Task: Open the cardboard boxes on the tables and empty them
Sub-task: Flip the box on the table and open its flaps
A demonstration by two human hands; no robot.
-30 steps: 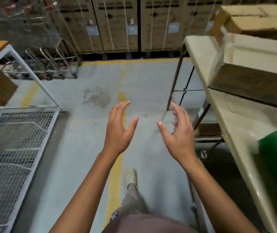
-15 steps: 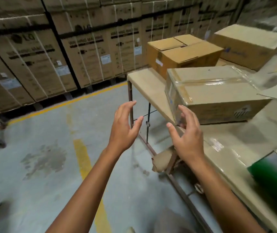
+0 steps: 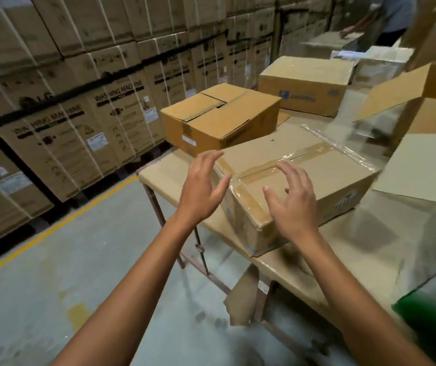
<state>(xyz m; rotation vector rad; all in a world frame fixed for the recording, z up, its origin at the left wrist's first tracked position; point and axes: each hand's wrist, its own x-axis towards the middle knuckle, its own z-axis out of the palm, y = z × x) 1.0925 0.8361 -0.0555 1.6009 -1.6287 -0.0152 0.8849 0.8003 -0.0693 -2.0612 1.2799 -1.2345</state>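
Both hands are raised over the near end of the table (image 3: 365, 249), and neither holds anything. Left hand (image 3: 201, 187): fingers straight and spread, thumb out, positioned at the left end of the taped box (image 3: 325, 178); contact with the cardboard cannot be confirmed. Right hand (image 3: 293, 207): fingers spread and loosely bent, palm down, poised over the near top face of the same box, apparently clear of it. This box lies closed at the near corner of the table, its centre seam and end edges sealed with clear tape (image 3: 269, 169). A second box (image 3: 222, 120), darker brown with its flaps folded shut, sits just behind it at the table's far left corner. A third box (image 3: 304, 85), bearing blue print on its side, stands beyond that one and is also closed. To the right, an open box (image 3: 423, 114) has one flap raised, with a flat cardboard sheet (image 3: 428, 167) lying in front of it. A green object (image 3: 433, 320), blurred, occupies the lower right edge of the view. Stacked washing machine cartons (image 3: 79, 114) line the wall on the left, behind a yellow floor line (image 3: 53, 228). Another person (image 3: 391, 17) stands at the far end, one hand on a further carton.
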